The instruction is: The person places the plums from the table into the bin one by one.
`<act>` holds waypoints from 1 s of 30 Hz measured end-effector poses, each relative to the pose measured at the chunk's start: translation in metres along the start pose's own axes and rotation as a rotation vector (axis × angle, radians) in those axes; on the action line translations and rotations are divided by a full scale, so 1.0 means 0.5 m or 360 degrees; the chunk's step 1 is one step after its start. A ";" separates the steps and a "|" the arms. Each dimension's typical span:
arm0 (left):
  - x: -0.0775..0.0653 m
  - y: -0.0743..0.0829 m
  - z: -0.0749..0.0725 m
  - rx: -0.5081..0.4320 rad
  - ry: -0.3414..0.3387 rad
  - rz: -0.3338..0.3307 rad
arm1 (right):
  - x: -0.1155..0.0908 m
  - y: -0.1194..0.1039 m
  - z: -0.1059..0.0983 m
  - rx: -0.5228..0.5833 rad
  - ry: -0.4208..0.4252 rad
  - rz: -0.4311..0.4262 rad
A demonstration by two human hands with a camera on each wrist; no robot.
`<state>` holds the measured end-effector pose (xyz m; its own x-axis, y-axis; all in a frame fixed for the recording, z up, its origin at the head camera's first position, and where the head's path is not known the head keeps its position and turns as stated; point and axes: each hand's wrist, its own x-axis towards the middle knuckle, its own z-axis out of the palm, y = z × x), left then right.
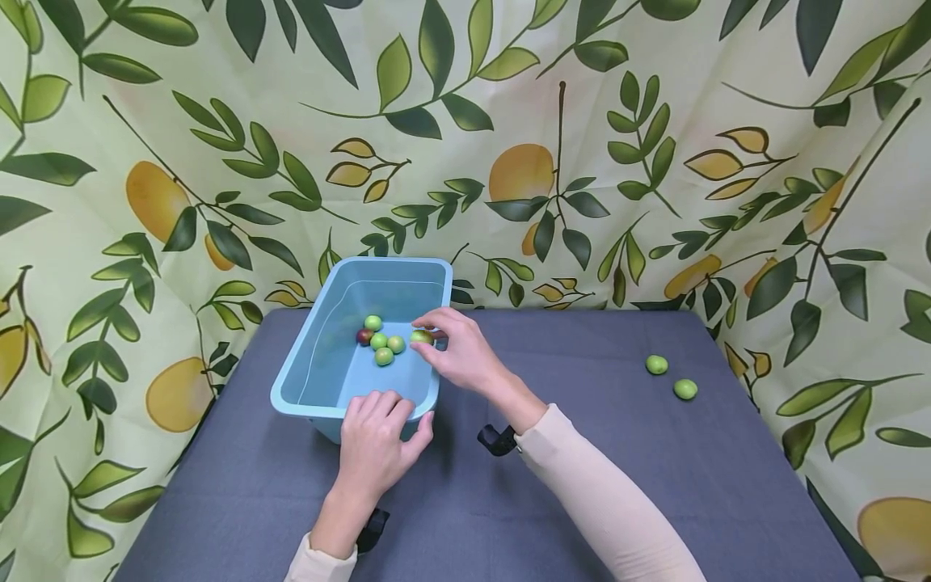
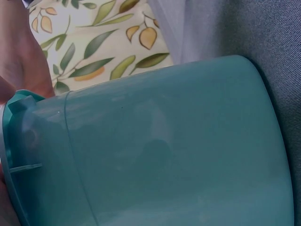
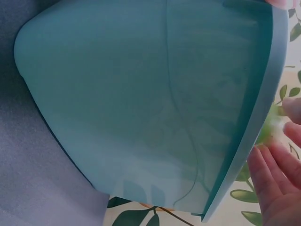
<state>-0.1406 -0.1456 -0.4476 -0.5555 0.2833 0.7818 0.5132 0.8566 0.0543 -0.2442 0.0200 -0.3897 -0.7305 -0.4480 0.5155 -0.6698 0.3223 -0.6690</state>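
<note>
A light blue plastic basin (image 1: 291, 372) stands at the left of the table, with several small round green fruits (image 1: 383, 356) and one dark red fruit (image 1: 364, 336) on its floor. My left hand (image 1: 374, 444) grips the basin's near rim, fingers over the edge. Over the right rim reaches my right hand (image 1: 461, 347), thumb and fingers spread apart. Another green fruit (image 1: 420, 336) is at its fingertips inside the basin; in the right wrist view this green fruit (image 3: 269, 126) is blurred, just off the fingers, and partly hidden by the rim.
Two more green fruits, a farther one (image 1: 657, 364) and a nearer one (image 1: 685, 390), lie at the right side of the table. A dark grey cloth (image 1: 567, 485) covers the table. A leaf-patterned curtain (image 1: 451, 162) surrounds the back and sides.
</note>
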 end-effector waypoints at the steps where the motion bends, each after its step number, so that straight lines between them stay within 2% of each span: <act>1: 0.000 0.000 0.000 -0.0001 0.0003 0.0002 | 0.000 -0.001 0.000 0.0000 -0.0005 0.0004; 10: 0.001 0.000 0.002 -0.0009 0.0022 0.0001 | -0.012 0.005 -0.017 -0.0018 0.0007 0.0006; 17: 0.003 0.002 -0.002 -0.0024 0.0045 0.0009 | -0.039 0.011 -0.061 -0.0115 -0.0005 0.0029; 24: 0.004 0.002 -0.002 -0.0018 0.0011 -0.0010 | -0.068 0.021 -0.113 -0.0279 -0.0022 0.0097; 30: 0.003 0.002 -0.001 -0.0028 0.0040 -0.0004 | -0.093 0.033 -0.145 -0.0398 -0.0067 0.0153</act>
<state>-0.1405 -0.1445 -0.4459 -0.5403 0.2697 0.7971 0.5231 0.8496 0.0671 -0.2308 0.1065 -0.3858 -0.7896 -0.4380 0.4299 -0.6137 0.5586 -0.5580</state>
